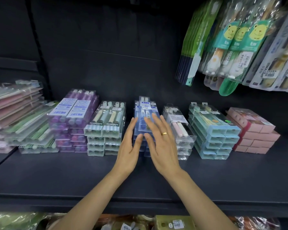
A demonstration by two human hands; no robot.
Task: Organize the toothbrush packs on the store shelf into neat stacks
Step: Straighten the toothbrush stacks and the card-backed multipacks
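We see both hands reaching to the stack of blue toothbrush packs (145, 113) that sits mid-shelf on the dark shelf (90, 176). The left hand (129, 151) lies against the stack's left side with its fingers (133, 125) straight and together, gripping nothing. The right hand (160, 146), wearing a gold ring (164, 133), is spread flat over the front and top of the stack, fingers wide and straight, also holding nothing. The top blue pack sits skewed, poking further back than those beneath it.

Close neighbours hem the stack in. Just to its left stands a stack of pale green-striped packs (105, 128), then purple packs (73, 117), then loosely fanned green packs (33, 130) and pink ones (15, 103) at the far left. Just to its right is a stack of clear packs labelled SOFT TOOTHBRUSH (179, 130), then light blue packs (213, 130), then pink boxes (253, 130).

Above right, children's toothbrushes with yellow bear cards (236, 39) hang down over the shelf's right end. More goods (173, 223) show on the level below.
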